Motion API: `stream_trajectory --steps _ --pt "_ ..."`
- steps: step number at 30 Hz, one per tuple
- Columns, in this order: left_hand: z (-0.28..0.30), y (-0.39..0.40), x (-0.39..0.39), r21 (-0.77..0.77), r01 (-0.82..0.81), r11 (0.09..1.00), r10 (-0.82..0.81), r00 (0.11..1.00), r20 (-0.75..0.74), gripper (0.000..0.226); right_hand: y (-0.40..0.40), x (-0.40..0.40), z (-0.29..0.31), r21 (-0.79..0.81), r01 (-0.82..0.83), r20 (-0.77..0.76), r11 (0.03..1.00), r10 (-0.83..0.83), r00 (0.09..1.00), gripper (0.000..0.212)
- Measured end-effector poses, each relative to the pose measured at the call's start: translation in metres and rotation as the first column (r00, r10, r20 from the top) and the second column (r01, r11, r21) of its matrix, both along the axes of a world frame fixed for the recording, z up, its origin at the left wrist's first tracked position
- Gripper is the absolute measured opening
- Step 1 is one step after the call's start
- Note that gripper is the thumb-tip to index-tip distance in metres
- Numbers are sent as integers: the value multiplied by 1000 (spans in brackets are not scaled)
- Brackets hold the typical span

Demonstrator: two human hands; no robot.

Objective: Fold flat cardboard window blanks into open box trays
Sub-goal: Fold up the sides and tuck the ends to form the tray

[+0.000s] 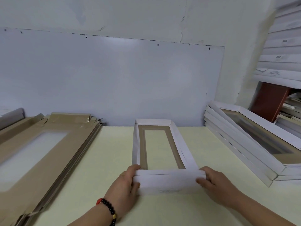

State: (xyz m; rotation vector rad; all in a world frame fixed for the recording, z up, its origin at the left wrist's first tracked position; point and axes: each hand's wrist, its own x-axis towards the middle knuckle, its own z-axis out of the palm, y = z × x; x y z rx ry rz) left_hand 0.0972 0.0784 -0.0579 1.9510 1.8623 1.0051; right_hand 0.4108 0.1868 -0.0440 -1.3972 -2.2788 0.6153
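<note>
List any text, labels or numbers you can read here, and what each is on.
Nothing is legible.
Near flap of the tray under both hands: faint print, too blurred to read.
White boxes stacked at upper right: small dark printed marks and a label, too blurred to read.

White box tray (162,144) w/ brown window frame, walls up, mid-table; flat brown blanks (48,144) stacked left

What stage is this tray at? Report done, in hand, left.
Done: a stack of folded trays sits at right; the tray in hand has its far and side walls up. In hand: left hand and right hand grip the near end flap. Left: the pile of flat blanks at left.
</note>
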Motion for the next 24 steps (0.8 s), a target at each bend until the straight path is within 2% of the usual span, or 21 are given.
stream_trajectory --steps 4,7,10,12,15,17,20,22,24 --pt "0 2 2 42 -3 999 9 990 -141 46 2 -6 -6 -4 47 -61 999 -47 997 26" --pt "0 2 1 105 58 993 -34 975 -218 38 0 -7 -6 47 58 -23 997 -57 998 35" --pt "-5 2 -2 176 143 974 -87 953 -290 24 -2 -7 -7 97 29 77 995 -36 996 20" --pt "-8 0 -4 170 176 969 -118 944 -307 19 -4 -7 -8 117 22 117 993 -36 993 6" --pt "-12 -2 -9 69 195 978 -164 935 -316 31 -7 -5 -7 127 3 140 992 -21 990 16" --pt "-10 -3 -8 84 195 977 -158 933 -322 17 -7 -5 -8 157 -17 162 987 -8 987 22" --pt "-12 0 -6 121 188 975 -132 921 -368 2 -5 -1 -9 232 -75 256 970 14 967 28" --pt "-11 3 -6 113 215 970 -153 902 -403 5 -7 -1 -5 308 -137 306 942 38 951 25" --pt "-6 4 -4 74 232 970 -168 859 -483 13 -9 -2 -2 473 -201 316 858 48 948 26"
